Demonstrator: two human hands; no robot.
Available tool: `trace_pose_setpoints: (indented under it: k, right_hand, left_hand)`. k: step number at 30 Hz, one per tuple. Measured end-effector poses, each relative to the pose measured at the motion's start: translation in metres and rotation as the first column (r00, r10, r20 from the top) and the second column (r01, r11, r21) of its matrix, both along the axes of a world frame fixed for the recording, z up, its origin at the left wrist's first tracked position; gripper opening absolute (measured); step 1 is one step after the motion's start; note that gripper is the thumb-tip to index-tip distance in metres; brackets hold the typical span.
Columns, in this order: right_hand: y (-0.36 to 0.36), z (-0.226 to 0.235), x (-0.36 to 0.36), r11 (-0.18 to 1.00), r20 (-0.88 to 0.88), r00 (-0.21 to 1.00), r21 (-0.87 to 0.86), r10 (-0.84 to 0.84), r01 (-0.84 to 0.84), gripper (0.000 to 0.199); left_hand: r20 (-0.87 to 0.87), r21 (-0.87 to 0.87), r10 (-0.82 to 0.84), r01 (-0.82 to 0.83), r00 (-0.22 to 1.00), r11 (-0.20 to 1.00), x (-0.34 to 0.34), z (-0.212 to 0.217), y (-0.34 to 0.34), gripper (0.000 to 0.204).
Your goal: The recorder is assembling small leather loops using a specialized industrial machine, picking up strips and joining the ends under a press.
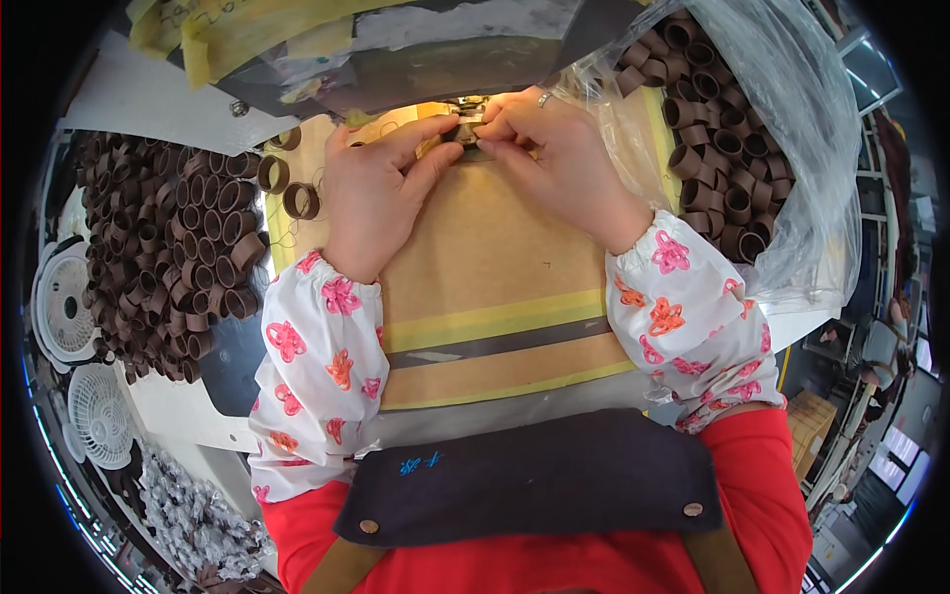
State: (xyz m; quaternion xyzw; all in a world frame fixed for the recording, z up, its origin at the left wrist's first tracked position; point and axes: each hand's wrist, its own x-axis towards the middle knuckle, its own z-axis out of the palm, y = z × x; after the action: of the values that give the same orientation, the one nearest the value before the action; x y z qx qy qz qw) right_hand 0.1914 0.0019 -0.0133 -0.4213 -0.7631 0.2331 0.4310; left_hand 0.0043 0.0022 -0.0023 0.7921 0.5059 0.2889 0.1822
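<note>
At the lit working spot under a sewing machine's arm [426, 64], both my hands meet with fingers pinched. My left hand [381, 183] grips the left side of a small dark piece [465, 133], thumb and forefinger closed. From the other side my right hand [559, 163], with a ring on one finger, pinches at the same piece. It looks like one of the brown bands, but fingers and the machine's metal parts [469, 103] hide most of it. Beside my left wrist lie a few loose brown bands [302, 201] with thin threads.
A large heap of brown bands [168, 238] covers the left side. More brown bands [727, 139] lie at right in a clear plastic bag [816, 148]. Brown board with yellow tape [495, 322] spans the table before me. White fans [99, 416] stand at far left.
</note>
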Motion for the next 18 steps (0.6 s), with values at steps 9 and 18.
trace_pose_setpoints:
  k: [9, 18]
  right_hand:
    - [0.002, 0.003, -0.006, 0.998, 0.011, 1.000, -0.068, -0.001, 0.002, 0.010]
    - [0.004, -0.001, 0.002, 0.997, 0.012, 0.999, -0.066, 0.052, -0.051, 0.009]
  left_hand:
    - [-0.034, 0.051, 0.041, -0.039, 0.999, 0.998, 0.003, -0.001, -0.003, 0.023]
    - [0.027, -0.159, -0.027, 0.031, 0.999, 0.987, -0.002, 0.007, 0.000, 0.022]
